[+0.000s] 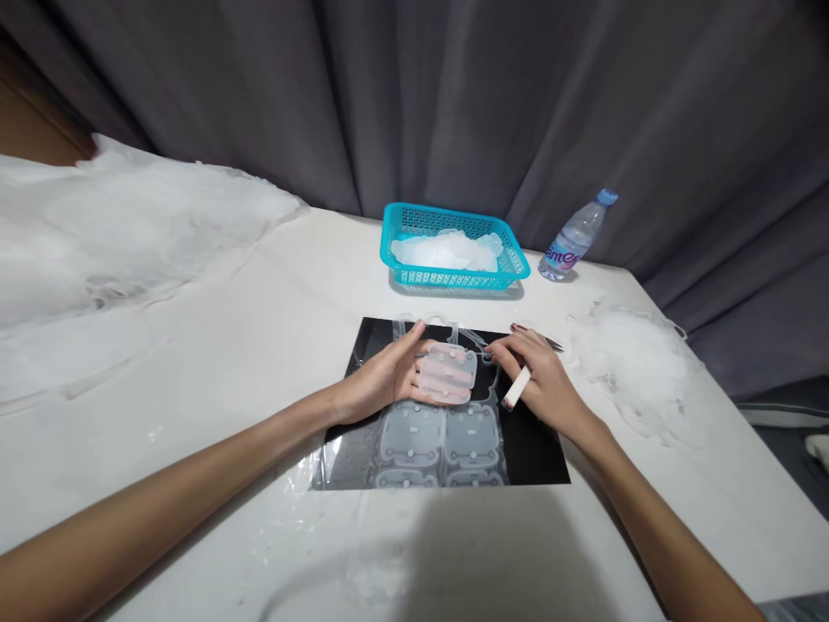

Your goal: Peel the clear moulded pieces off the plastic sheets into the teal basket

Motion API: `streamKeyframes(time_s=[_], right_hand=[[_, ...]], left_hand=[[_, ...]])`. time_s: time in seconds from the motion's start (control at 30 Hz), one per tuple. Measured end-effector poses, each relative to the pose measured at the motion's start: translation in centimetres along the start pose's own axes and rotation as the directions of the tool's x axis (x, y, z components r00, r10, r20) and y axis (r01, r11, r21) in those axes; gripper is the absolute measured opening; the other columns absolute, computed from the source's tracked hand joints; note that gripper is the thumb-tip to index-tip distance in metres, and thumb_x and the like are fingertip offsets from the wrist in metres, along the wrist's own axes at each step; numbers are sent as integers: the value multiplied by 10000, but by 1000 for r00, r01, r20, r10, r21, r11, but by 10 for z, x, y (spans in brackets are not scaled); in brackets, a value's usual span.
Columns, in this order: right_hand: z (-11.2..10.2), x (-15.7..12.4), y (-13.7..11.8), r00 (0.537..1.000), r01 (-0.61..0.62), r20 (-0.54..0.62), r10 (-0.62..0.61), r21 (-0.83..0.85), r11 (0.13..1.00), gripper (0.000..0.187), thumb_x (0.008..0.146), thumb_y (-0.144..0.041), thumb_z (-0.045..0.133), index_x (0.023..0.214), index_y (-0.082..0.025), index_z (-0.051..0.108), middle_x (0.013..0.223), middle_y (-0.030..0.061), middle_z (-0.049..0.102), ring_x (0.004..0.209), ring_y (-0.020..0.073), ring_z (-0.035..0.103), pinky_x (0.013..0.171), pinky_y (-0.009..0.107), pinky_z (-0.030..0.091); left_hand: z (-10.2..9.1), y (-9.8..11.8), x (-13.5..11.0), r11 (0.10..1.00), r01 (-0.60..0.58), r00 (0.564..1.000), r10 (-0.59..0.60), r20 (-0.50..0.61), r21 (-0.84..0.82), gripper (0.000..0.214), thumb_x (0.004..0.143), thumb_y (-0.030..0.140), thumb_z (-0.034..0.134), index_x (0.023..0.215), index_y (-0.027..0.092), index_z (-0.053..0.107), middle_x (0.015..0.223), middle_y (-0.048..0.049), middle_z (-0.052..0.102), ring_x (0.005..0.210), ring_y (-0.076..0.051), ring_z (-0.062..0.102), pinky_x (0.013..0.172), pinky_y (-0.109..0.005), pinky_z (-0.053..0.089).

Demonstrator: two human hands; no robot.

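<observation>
My left hand (389, 371) is turned palm up, holding a translucent rounded-rectangular plastic piece (448, 373) between thumb and fingers. Thin clear trimmings hang around its upper edge. My right hand (534, 371) pinches the edge of a clear plastic strip (487, 354) just right of that piece. A white wrap (516, 389) covers one of its fingers. Dark pointed tips (555, 344) of a tool stick out behind the right hand; the rest of it is hidden. Below my hands, a clear moulded sheet (444, 436) with several similar rounded pieces lies on a black mat (537, 453).
A turquoise basket (453, 278) holding translucent pieces stands behind the mat. To its right is a water bottle (573, 242). Piles of clear plastic (635, 367) lie at right, and a larger heap (129, 225) at left, on the white table (213, 536). A grey curtain (414, 95) hangs behind.
</observation>
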State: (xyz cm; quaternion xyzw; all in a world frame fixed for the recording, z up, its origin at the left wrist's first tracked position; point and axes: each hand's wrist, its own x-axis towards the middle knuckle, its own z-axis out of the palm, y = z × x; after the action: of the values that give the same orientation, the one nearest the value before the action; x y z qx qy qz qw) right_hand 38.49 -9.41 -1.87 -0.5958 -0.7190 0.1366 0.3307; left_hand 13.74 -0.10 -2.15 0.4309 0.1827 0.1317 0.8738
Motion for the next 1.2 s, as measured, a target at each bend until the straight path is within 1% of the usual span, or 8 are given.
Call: streamKeyframes(time_s=[0.13,0.27,0.4,0.5,0.6,0.73,0.9,1.2], right_hand=[[-7,0,13,1000,4,10,-3,-51,999,187,1049,-368,551,956,-243,655,917,49,700,1024,275,646,1125,529,400],[-11,-1,16,997,-51,56,56,-76,996,185,995,-417,646,953,-240,617,804,6,667,898,247,657,1095,509,422],[-9,-4,14,981,-95,161,110,-100,991,217,973,-418,669,1027,-231,575,840,8,680,855,232,631,927,433,474],[-7,-5,15,980,-87,174,97,-65,994,172,1004,-352,615,1114,-229,567,890,25,686,876,236,623,853,396,478],[-6,-5,19,989,-51,134,59,-64,997,123,1009,-291,592,1116,-231,582,892,32,677,909,251,625,908,426,478],[-4,-4,28,999,15,43,-10,-126,992,130,1014,-281,576,1131,-229,601,904,54,666,995,289,637,993,484,473],[-4,-4,36,999,49,9,-48,-186,981,116,1019,-264,568,1114,-223,618,927,78,675,1064,316,641,990,497,490],[-10,-3,15,999,52,18,-50,-86,995,116,1031,-323,591,1094,-259,664,893,50,669,1014,281,576,1109,557,442]], left_hand=[[-4,1,-1,998,18,1000,-17,20,-58,845,985,795,316,1394,118,613,1207,-221,773,1137,-339,751,1061,-510,539],[-4,3,-1,994,18,999,-14,36,-104,933,992,801,221,1411,54,589,1240,-261,748,1147,-366,743,1119,-559,479],[-6,3,0,993,17,998,-10,60,-121,965,998,793,182,1441,21,555,1281,-284,720,1191,-387,719,1156,-599,422],[-7,2,0,990,8,997,2,71,-137,974,991,803,194,1461,20,535,1309,-286,705,1200,-392,713,1166,-609,403],[-7,2,0,988,4,997,8,77,-152,989,985,812,194,1463,16,534,1329,-288,692,1215,-397,704,1173,-609,394],[-8,2,0,989,10,997,1,71,-149,1007,975,827,189,1454,19,549,1317,-280,703,1239,-392,690,1177,-586,393],[-10,0,0,985,-3,997,17,76,-174,1008,975,829,189,1464,18,535,1256,-278,734,1239,-373,693,1175,-555,396],[-8,0,-1,981,-12,995,31,99,-193,1019,980,823,172,1469,1,520,1281,-295,717,1271,-373,672,1178,-544,391]])
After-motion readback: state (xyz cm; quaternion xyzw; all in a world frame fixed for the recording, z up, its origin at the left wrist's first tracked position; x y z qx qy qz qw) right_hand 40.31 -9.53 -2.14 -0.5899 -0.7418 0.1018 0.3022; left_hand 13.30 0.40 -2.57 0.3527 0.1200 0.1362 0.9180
